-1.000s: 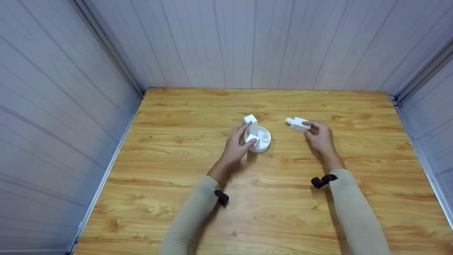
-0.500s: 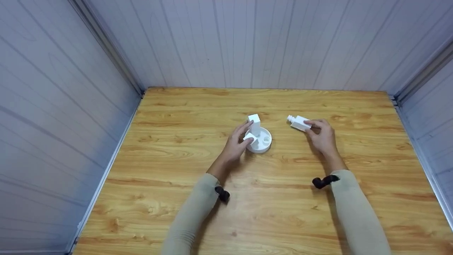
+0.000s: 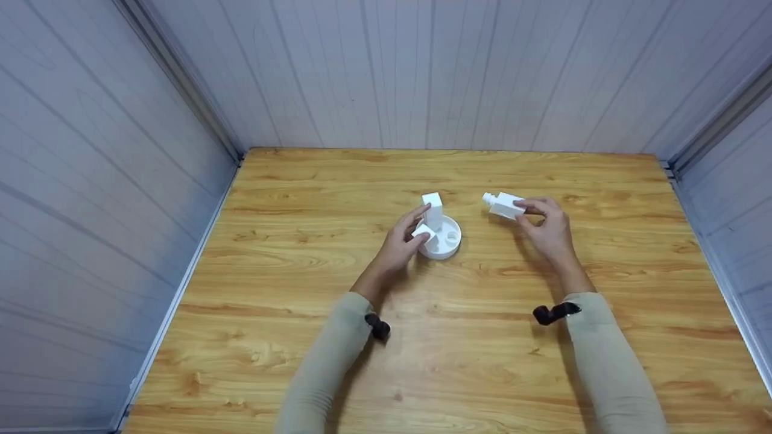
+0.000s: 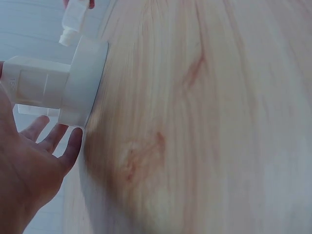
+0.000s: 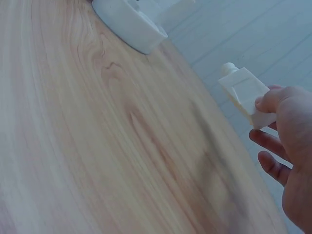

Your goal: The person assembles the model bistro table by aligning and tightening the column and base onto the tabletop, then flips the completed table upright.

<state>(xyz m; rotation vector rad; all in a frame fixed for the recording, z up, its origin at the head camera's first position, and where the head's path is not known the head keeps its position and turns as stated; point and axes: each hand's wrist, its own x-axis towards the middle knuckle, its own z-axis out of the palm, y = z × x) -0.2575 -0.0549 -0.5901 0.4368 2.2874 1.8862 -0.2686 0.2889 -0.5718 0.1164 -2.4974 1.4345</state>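
A shallow round white base (image 3: 447, 246) stands on the table, with a ring-shaped socket on its right side. Two white square-sided bottle-like blocks rise from it, a far one (image 3: 432, 208) and a near one (image 3: 423, 232). My left hand (image 3: 396, 246) holds these, index finger on the far block and thumb on the near one; its other fingers spread beside the base wall (image 4: 87, 83). Off to the right, my right hand (image 3: 547, 229) pinches a white square bottle (image 3: 505, 206) by its bottom end. The bottle's ridged neck (image 5: 229, 68) points left, and it is held above the table.
The wood-grain table (image 3: 458, 349) reaches to a pale panelled wall (image 3: 398, 78) at the back. Side panels (image 3: 90, 211) stand at left and right. Dark wrist-worn pieces (image 3: 377, 327) sit on both sleeves.
The right hand and its bottle have shifted slightly, the neck tilting and then moving a little left. The left hand's blocks leaned slightly to the right earlier, then stayed nearly still.
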